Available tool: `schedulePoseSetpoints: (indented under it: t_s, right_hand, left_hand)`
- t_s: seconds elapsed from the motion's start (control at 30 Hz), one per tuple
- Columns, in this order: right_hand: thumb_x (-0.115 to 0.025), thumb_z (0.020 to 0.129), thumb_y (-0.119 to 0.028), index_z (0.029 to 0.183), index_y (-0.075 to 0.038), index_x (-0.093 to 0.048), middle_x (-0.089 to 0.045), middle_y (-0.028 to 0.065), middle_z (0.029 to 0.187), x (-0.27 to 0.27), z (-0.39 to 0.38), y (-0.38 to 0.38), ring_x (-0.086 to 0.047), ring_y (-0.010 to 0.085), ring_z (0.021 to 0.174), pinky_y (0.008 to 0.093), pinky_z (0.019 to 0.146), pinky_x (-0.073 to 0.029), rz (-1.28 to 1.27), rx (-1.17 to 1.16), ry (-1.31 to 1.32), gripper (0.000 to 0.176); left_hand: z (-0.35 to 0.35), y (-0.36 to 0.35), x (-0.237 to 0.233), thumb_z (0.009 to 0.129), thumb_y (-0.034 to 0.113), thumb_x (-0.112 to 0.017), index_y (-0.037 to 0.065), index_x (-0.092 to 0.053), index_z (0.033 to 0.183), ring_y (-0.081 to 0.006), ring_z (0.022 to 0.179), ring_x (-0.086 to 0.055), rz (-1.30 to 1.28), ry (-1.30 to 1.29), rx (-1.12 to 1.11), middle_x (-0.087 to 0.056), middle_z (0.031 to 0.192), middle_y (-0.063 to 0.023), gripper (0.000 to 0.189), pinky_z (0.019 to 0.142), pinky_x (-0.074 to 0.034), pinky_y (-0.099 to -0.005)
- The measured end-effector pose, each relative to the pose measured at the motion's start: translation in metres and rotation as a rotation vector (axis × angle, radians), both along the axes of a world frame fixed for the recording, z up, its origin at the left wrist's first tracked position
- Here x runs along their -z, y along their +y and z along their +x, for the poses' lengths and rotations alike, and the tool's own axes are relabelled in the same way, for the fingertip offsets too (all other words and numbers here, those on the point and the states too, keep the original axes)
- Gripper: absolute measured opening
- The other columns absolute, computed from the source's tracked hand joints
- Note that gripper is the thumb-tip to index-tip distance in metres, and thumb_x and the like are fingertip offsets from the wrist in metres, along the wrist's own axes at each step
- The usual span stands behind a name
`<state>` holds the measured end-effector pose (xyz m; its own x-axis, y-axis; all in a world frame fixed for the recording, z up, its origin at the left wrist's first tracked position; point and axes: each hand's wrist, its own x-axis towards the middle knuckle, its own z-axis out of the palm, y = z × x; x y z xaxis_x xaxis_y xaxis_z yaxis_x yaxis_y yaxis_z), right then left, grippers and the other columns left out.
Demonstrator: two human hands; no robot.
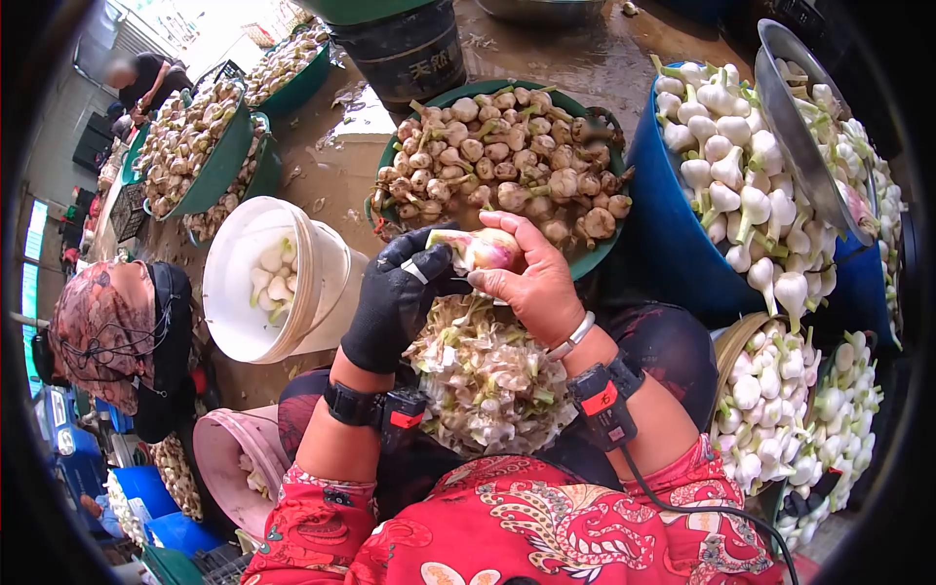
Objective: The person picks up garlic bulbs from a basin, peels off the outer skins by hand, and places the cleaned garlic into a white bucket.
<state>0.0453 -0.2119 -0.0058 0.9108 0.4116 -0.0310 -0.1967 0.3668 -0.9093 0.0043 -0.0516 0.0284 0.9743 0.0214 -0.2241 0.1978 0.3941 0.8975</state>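
Note:
A garlic bulb (492,251) with purplish skin and a cut-looking pale stem is held between my two hands. My right hand (534,283), bare, wraps its fingers and thumb around the bulb's round end. On the stem side, my left hand (395,302) in a black glove is closed against the bulb; a white band shows on one finger, and whether a small tool is in that hand I cannot make out. Below both hands lies a heap of peeled garlic skins (492,380) in my lap. Just beyond them stands a green basin (382,175) of unpeeled, brownish garlic bulbs (507,146).
To the left are a white bucket (224,292) with some peeled bulbs and a pink bucket (219,453). Blue tubs (648,185) heaped with white garlic stand right, a metal bowl (780,58) among them. A co-worker (127,331) sits left; a black bucket (400,58) stands ahead.

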Motion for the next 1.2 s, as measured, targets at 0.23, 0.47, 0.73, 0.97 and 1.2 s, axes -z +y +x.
schedulePoseSetpoints:
  t_s: [0.23,0.47,0.73,0.97,1.2]
  right_hand:
    - [-0.065,0.081,-0.005,0.129,0.0,-0.042,-0.06,0.0046,0.091,0.009,-0.004,0.008,-0.058,0.0099,0.079,0.0269,0.071,-0.051,-0.025,0.039,-0.128,0.054]
    - [-0.049,0.093,-0.03,0.098,-0.004,-0.055,-0.058,0.0083,0.066,0.002,0.003,-0.008,-0.056,0.0185,0.052,0.0291,0.042,-0.041,0.102,-0.593,0.662,0.028]
    - [-0.055,0.09,-0.03,0.115,-0.006,-0.05,-0.061,0.0123,0.092,0.009,0.012,-0.015,-0.065,0.0239,0.076,0.0388,0.067,-0.056,0.292,-0.45,0.651,0.034]
    - [-0.053,0.093,-0.014,0.104,-0.004,-0.057,-0.06,0.0035,0.086,0.014,0.01,-0.001,-0.059,0.0139,0.078,0.0296,0.07,-0.052,0.106,-0.234,0.441,0.016]
    - [-0.044,0.096,-0.007,0.116,0.003,-0.055,-0.063,0.0069,0.102,-0.018,0.007,-0.007,-0.059,0.0101,0.091,0.0237,0.082,-0.048,-0.155,-0.097,-0.319,0.025]
  left_hand:
    - [0.002,0.007,0.014,0.088,0.011,-0.061,-0.001,-0.06,0.11,-0.0141,0.083,-0.062,0.052,0.098,-0.006,-0.065,0.098,-0.0067,0.026,0.07,-0.053,-0.029]
    - [-0.001,0.021,0.021,0.074,0.001,-0.065,0.005,-0.068,0.098,-0.0212,0.077,-0.063,1.127,-0.507,0.079,-0.066,0.083,-0.0073,0.025,0.069,-0.05,-0.0318]
    - [-0.013,0.025,0.018,0.09,0.011,-0.057,-0.002,-0.048,0.129,-0.0129,0.086,-0.061,0.012,0.023,0.115,-0.063,0.101,-0.0072,0.042,0.075,-0.051,-0.027]
    - [-0.016,0.006,0.003,0.086,0.009,-0.062,0.0,-0.06,0.116,-0.0115,0.073,-0.06,0.22,-0.005,0.098,-0.065,0.098,-0.0075,0.032,0.067,-0.048,-0.0256]
    - [0.0,0.05,0.03,0.081,-0.005,-0.056,-0.002,-0.061,0.109,-0.0132,0.072,-0.062,1.092,-0.781,-0.022,-0.064,0.086,-0.008,0.029,0.066,-0.051,-0.03]
